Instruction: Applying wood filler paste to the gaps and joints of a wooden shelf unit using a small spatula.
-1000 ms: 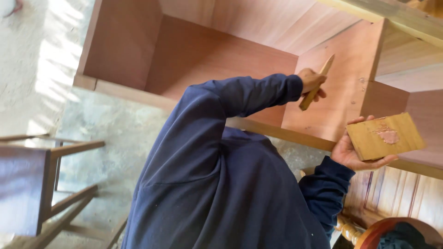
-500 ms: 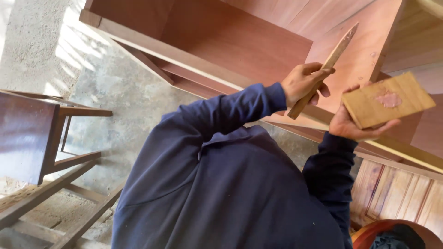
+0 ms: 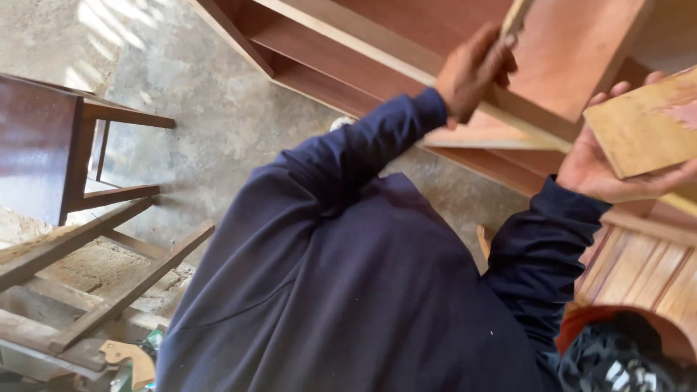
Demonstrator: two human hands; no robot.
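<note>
Two hands up at a wooden cabinet (image 3: pixel 406 29).
At 1 o'clock the left hand (image 3: pixel 475 72) has its grip tight on a stick (image 3: pixel 514 18) for working the wood. At 3 o'clock the right hand (image 3: pixel 599 170) cups a block (image 3: pixel 646 127), kept close by.

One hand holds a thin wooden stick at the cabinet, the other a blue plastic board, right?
No. In the head view the other hand holds a flat tan wooden board, not blue plastic. The thin wooden stick at the cabinet is right.

Probably a carpentry workshop: an unfinished wooden cabinet (image 3: pixel 406 43), stacked timber frames (image 3: pixel 80 283), rough concrete floor (image 3: pixel 218 123).
</note>
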